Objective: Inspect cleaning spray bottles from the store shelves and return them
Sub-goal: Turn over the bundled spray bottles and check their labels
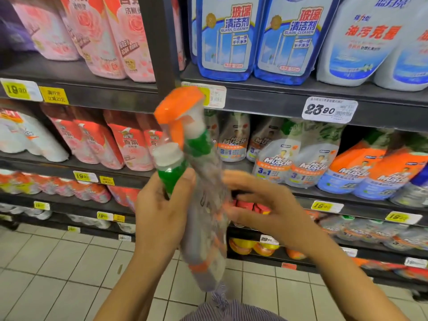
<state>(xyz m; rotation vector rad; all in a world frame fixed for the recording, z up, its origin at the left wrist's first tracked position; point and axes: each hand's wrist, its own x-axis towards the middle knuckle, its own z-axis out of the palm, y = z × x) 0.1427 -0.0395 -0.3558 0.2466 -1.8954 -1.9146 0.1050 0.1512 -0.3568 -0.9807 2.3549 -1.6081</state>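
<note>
**Head view: a wrapped spray-bottle pack is being held up before the shelves**

Head camera footage is showing a spray bottle pack (203, 205) being held upright at the centre of the frame, blurred by motion. An orange trigger head (178, 107) is sitting at the pack's twelve o'clock, and a white cap (165, 156) with a green collar is standing just beside it at eight o'clock. Clear plastic wrap is covering both pieces.

The pack is being gripped by the left hand (159, 212), at nine o'clock from its middle; the fingers are being curled around the green neck, with the thumb pressed against the wrap. The right hand (259, 205) is being held at three o'clock from the pack, fingers loosely spread and reaching toward the wrap; whether the fingertips are touching it cannot be told through the blur.

Dark store shelves (266, 100) are filling the background. Blue glass cleaner bottles (227, 40) are being displayed at one o'clock on the upper shelf, and pink pouches (129, 38) at eleven o'clock. Orange-and-white spray bottles (308, 156) are being displayed at three o'clock, below a price tag (328, 111) reading 23.90. Pale floor tiles (58, 274) are being shown at seven o'clock, and a striped garment (231, 311) at six o'clock.
</note>
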